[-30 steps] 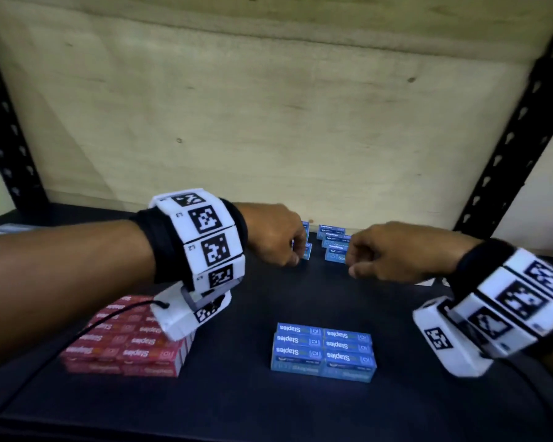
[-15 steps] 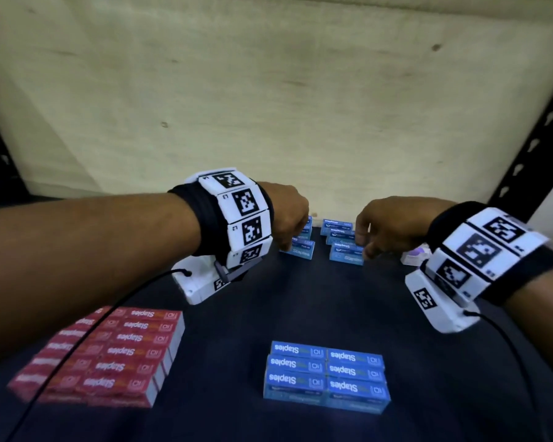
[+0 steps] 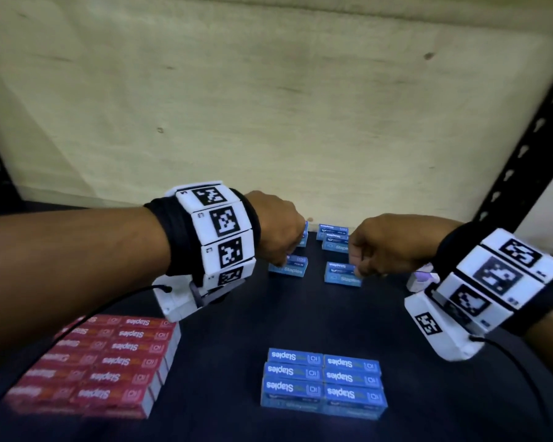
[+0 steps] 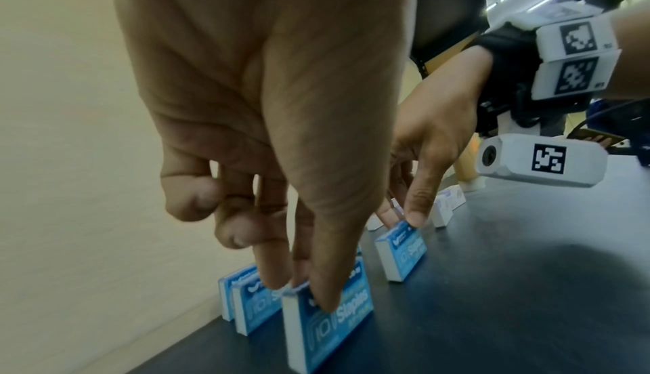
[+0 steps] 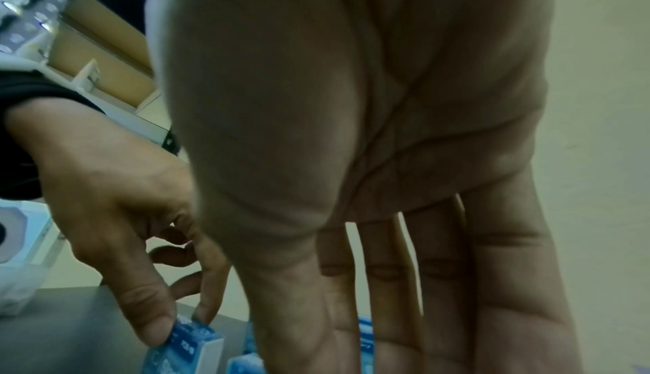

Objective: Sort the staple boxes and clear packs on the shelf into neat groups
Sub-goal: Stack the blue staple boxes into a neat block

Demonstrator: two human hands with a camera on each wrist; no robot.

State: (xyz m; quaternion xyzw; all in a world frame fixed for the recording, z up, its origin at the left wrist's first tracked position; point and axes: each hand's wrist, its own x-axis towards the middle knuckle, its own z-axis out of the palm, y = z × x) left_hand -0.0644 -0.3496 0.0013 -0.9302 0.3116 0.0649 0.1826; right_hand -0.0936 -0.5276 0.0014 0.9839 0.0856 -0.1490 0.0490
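Loose blue staple boxes (image 3: 332, 232) lie at the back of the dark shelf (image 3: 237, 314). My left hand (image 3: 284, 260) pinches one blue box (image 3: 288, 267) between thumb and index finger; the left wrist view shows this box (image 4: 327, 321) standing on edge, with two more (image 4: 246, 305) behind it. My right hand (image 3: 355, 271) pinches a second blue box (image 3: 342, 277), seen with thumb and fingers on its top edge (image 4: 401, 255). A neat block of blue boxes (image 3: 323, 381) sits at the front centre. Red staple boxes (image 3: 99, 362) are grouped front left.
Small clear packs (image 3: 422, 279) lie on the shelf behind my right wrist. A beige back wall (image 3: 268, 106) closes the shelf, and a black perforated upright (image 3: 524, 154) stands at the right. Bare shelf lies between the back boxes and the front block.
Both hands have reached the back cluster, and each has taken hold of a blue box. The two boxes now sit a little nearer to me, apart from the rest.
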